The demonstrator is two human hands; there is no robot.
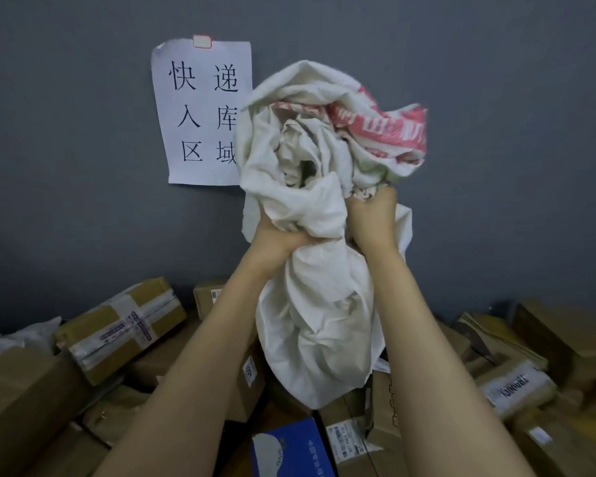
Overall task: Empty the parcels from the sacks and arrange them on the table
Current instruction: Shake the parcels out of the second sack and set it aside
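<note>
Our left hand [276, 235] and right hand [372, 215], fingers curled tight, bunch the limp white woven sack with red print [324, 160] high above the heap, apparently to shake out any remainder. Brown taped cardboard parcels [124, 321] lie jumbled below, hiding the table. Behind, a dark grey wall [66, 132] bears a white paper notice [200, 111].

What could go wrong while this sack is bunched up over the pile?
1. The left hand and right hand hold the white sack crumpled, so a parcel could stay hidden in its folds; the inside is not visible.
2. Anything dropping out would land on the heaped cardboard parcels and the blue box below.
3. That loose heap could shift.
</note>
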